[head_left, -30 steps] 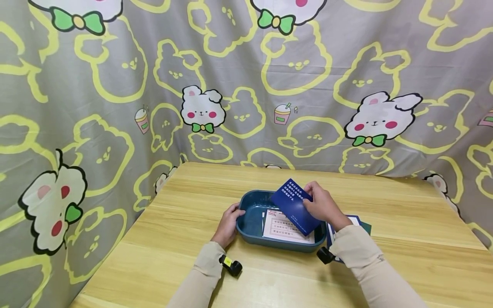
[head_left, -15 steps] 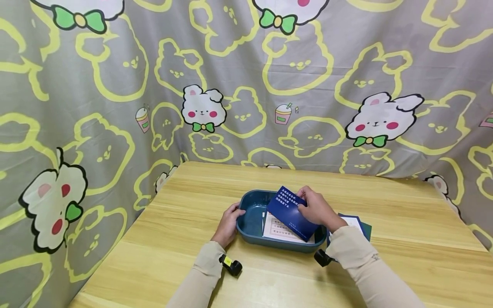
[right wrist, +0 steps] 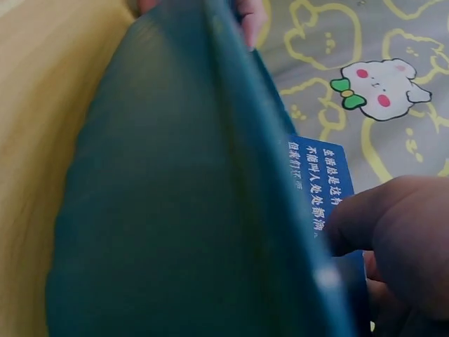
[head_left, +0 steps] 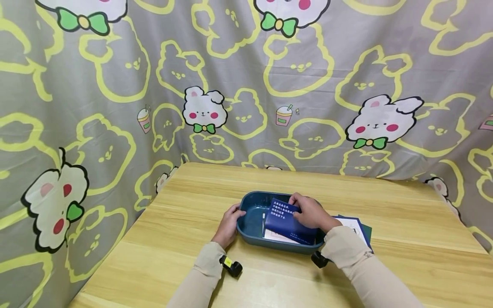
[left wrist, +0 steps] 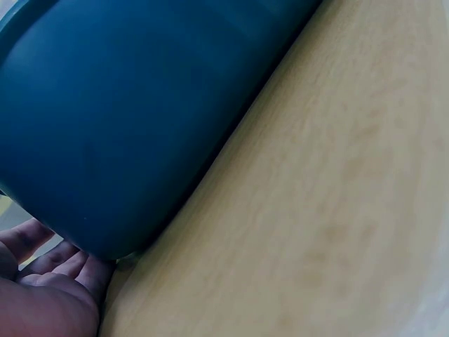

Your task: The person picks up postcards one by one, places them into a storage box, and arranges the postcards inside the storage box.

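Observation:
A dark teal plastic basin sits on the wooden table. At its left end my left hand grips the rim, thumb over the edge; the left wrist view shows curled fingers against the basin's outer wall. My right hand pinches a navy blue card printed with white characters, thumb and fingers at its upper right edge. The card lies low inside the basin, over a whitish printed card that it mostly covers. In the right wrist view the near wall hides part of the blue card.
Right of the basin, partly under the right forearm, lie a white card with a blue border and a green one. A patterned curtain hangs behind and left of the table. Each wrist carries a small black camera.
My right hand has lowered the blue card into the basin, toward the near side, and its tilt has lessened. The left hand and basin have stayed in place.

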Available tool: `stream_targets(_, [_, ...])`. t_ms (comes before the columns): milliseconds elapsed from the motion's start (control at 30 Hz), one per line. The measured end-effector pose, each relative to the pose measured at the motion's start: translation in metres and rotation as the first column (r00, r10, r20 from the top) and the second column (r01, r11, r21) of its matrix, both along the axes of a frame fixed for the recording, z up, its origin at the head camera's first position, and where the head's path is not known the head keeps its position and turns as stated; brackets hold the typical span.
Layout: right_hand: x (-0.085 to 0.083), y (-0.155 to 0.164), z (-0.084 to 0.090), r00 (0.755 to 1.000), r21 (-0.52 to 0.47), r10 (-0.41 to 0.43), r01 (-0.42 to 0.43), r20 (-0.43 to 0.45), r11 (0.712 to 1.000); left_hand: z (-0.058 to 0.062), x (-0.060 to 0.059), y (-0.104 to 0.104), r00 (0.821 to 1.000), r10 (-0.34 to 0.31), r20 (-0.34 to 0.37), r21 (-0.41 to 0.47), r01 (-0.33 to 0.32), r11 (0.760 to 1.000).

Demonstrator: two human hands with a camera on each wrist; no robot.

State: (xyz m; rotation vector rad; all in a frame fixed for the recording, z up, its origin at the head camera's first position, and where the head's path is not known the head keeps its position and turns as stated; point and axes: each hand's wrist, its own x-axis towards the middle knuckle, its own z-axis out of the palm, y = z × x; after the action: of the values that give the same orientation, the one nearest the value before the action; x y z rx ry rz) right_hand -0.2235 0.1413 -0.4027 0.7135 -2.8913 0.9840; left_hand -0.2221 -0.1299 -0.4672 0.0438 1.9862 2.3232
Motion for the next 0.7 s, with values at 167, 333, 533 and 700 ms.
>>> stream_targets(167, [0.0,-0.004,-0.006,1.0,0.046,0.016,-0.017,0.021,0.999,0.003,0.003,0.001,1.0,-0.003,-0.002,-0.005,0.003,1.0])
stream_targets(333, [0.0,-0.009,-0.008,1.0,0.15,-0.012,0.008,0.028,0.989,0.004,0.003,0.001,1.0,-0.005,-0.003,-0.007,0.005,1.0])
stream_targets(533, [0.004,-0.008,-0.009,0.999,0.232,-0.013,0.022,-0.042,0.972,0.003,0.002,0.0,1.0,-0.001,-0.01,-0.014,0.001,1.0])
stream_targets(700, [0.007,0.011,-0.003,0.987,0.023,-0.1,0.104,-0.129,0.994,0.002,0.001,0.0,1.0,0.002,-0.014,-0.013,-0.002,1.0])
